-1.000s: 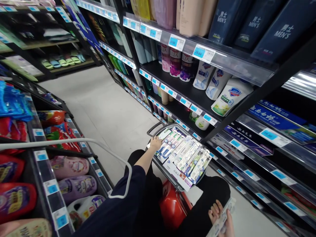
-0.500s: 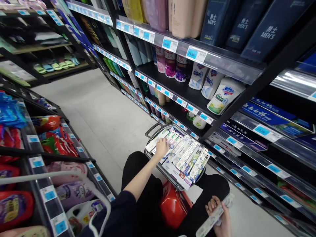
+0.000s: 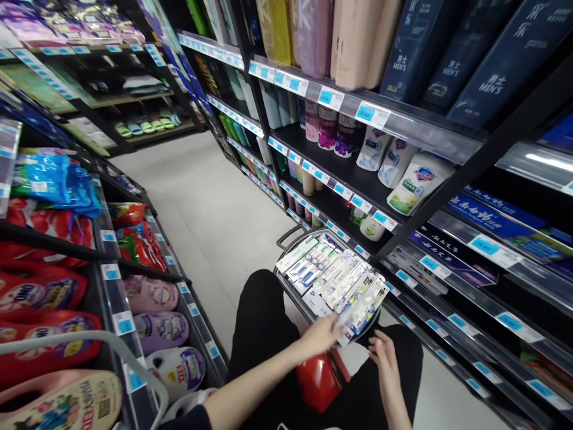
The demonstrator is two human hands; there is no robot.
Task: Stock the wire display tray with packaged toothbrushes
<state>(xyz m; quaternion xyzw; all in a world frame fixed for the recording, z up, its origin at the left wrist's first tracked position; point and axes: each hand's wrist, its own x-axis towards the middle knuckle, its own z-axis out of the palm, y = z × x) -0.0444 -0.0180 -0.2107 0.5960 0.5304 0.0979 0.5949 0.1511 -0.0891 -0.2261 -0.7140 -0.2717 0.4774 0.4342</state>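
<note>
I crouch in a shop aisle over a dark wire basket (image 3: pixel 283 279) piled with several toothbrush packs (image 3: pixel 331 272). My left hand (image 3: pixel 320 336) reaches across my black-trousered knees, and its fingers pinch the near end of a toothbrush pack (image 3: pixel 348 322) lying at the basket's near edge. My right hand (image 3: pixel 380 352) hovers just right of it, beside the basket rim, fingers loosely apart and holding nothing. A red rounded object (image 3: pixel 316 376) sits under the basket between my legs.
On the right, black shelving carries body-wash bottles (image 3: pixel 416 179), boxed toothpaste (image 3: pixel 487 218) and blue price tags. On the left, racks hold slippers (image 3: pixel 152 294) and red detergent bags (image 3: pixel 40 292). A white cable (image 3: pixel 89 339) loops at lower left. Grey floor (image 3: pixel 201 209) runs ahead.
My left hand has drawn back from the basket's far end to its near edge. The pack my right hand held now lies at the basket, and that hand has moved up to the rim.
</note>
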